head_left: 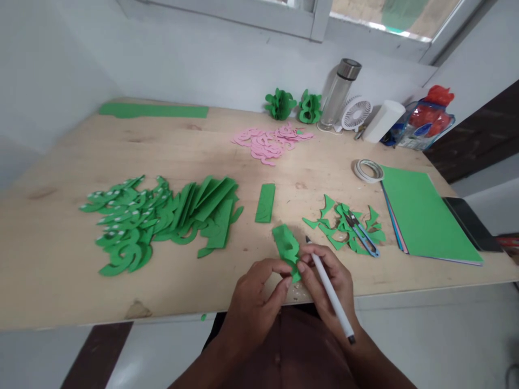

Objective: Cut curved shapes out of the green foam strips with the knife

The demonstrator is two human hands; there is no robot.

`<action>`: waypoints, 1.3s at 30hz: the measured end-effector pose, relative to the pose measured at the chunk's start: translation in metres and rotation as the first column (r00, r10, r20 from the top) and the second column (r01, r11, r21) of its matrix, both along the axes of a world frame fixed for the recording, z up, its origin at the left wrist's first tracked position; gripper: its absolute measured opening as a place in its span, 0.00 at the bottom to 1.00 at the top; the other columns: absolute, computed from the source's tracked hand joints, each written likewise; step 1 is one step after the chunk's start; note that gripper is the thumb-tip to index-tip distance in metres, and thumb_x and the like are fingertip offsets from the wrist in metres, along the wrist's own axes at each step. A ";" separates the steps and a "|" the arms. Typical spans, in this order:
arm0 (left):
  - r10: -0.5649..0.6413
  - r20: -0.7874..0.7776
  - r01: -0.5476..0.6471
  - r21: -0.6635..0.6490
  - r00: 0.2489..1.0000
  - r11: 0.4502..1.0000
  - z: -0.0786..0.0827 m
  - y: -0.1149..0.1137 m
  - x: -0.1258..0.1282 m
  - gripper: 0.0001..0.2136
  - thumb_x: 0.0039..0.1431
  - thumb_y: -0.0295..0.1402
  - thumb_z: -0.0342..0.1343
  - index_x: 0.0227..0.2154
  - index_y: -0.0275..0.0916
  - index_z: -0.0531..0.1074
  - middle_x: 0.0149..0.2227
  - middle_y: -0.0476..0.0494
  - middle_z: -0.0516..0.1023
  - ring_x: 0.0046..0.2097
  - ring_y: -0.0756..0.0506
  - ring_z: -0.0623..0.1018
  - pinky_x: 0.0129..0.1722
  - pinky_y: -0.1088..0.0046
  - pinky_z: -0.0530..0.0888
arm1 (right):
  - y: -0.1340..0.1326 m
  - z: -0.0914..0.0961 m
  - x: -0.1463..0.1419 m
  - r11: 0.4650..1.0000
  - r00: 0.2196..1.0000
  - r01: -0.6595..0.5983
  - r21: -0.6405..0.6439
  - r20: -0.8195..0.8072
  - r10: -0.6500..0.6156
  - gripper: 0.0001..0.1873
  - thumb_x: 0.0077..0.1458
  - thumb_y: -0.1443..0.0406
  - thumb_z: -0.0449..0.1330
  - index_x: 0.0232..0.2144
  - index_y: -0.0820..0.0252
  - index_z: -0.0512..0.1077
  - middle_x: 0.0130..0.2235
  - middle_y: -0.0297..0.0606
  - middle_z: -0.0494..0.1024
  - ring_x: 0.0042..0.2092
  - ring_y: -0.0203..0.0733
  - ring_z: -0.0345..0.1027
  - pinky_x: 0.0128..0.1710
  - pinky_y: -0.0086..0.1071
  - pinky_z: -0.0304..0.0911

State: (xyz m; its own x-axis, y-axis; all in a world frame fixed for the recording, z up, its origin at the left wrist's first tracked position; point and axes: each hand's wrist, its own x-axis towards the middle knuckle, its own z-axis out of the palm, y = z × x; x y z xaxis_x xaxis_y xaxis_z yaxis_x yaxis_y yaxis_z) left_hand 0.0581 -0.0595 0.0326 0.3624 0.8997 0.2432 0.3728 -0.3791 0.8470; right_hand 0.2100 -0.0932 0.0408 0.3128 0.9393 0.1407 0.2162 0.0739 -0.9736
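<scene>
Carefully now: left hand (255,296), thumb and forefinger nearly together, pinches the cut green paper (285,241) by the table's near edge (182,303), right hand (334,276), curled round a white pen (331,290), pinching it too; uneven tugging could tear it.

A: Lighting?
B: Soft, even, fairly bright. Window (377,16) overexposed along its bottom strip; faint bottle (337,96) shadow on the wall (203,65).
A: Quality?
B: Slightly soft detail, wide-angle stretch toward the edges, pale glare on the floor (133,370).
</scene>
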 end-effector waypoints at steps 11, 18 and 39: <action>-0.029 -0.457 0.275 0.481 0.889 0.832 -0.018 0.014 -0.003 0.12 0.67 0.29 0.47 0.44 0.38 0.76 0.50 0.38 0.79 0.47 0.39 0.76 0.45 0.59 0.73 | 0.007 -0.014 0.017 0.997 0.996 0.062 0.038 0.058 -0.064 0.08 0.58 0.66 0.62 0.42 0.55 0.74 0.30 0.31 0.74 0.30 0.34 0.70 0.31 0.24 0.69; -0.066 -0.502 0.352 0.501 0.863 0.791 -0.018 0.026 -0.008 0.13 0.66 0.25 0.47 0.43 0.38 0.77 0.48 0.39 0.80 0.48 0.40 0.76 0.47 0.58 0.73 | 0.009 -0.018 0.016 0.997 0.992 0.070 0.027 0.101 -0.072 0.08 0.57 0.65 0.62 0.41 0.56 0.74 0.30 0.32 0.75 0.29 0.35 0.71 0.31 0.26 0.69; -0.085 -0.373 0.251 0.423 0.924 0.871 -0.023 0.023 -0.011 0.12 0.68 0.27 0.46 0.41 0.38 0.75 0.47 0.41 0.82 0.51 0.41 0.77 0.52 0.57 0.72 | 0.015 -0.026 0.013 0.996 0.735 0.009 0.091 0.674 -0.068 0.10 0.63 0.66 0.55 0.44 0.56 0.75 0.39 0.40 0.82 0.40 0.46 0.76 0.43 0.41 0.67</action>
State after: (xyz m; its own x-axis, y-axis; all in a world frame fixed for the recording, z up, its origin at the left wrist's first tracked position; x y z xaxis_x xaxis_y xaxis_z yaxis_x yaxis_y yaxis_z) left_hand 0.0469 -0.0367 0.0097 0.6308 0.6346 0.4465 0.4938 -0.7722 0.3998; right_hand 0.2232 -0.0779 0.0150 0.1430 0.9057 0.3992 0.8194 0.1179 -0.5610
